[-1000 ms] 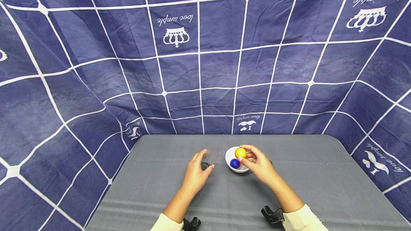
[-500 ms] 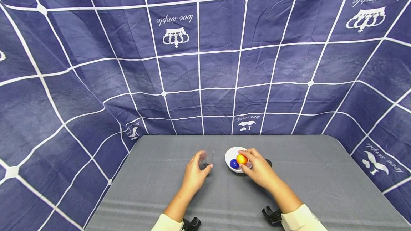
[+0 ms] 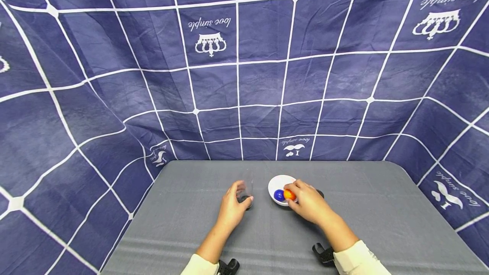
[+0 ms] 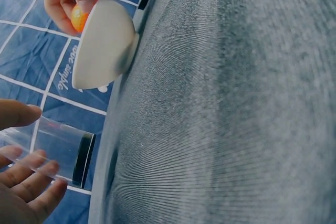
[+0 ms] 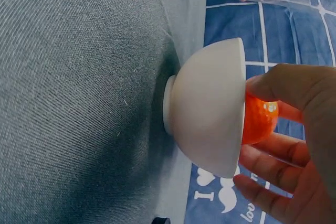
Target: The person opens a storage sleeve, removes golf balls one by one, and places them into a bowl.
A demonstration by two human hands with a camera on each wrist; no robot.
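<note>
A white bowl (image 3: 274, 182) stands on the grey table, with a glossy blue ball (image 3: 279, 195) inside it. My right hand (image 3: 311, 203) pinches an orange ball (image 5: 260, 121) between thumb and fingers at the bowl's right side. In the right wrist view the ball sits partly below the rim and partly above it, and my lower fingers are right at the rim. To the left, my left hand (image 3: 230, 208) holds a clear cylinder (image 4: 59, 148) with a black base (image 4: 84, 160), thumb on one side and fingers on the other. The base is close over the table.
A small dark object (image 3: 320, 193) lies on the table behind my right hand, mostly hidden by it. The grey table (image 3: 183, 207) ends at a blue curtain (image 3: 259, 84) with white grid lines. Black wrist mounts (image 3: 324, 254) sit by both sleeves.
My right hand has brought the orange ball down and slightly right, lower into the bowl beside the blue ball. My left hand and the clear cylinder have shifted only slightly.
</note>
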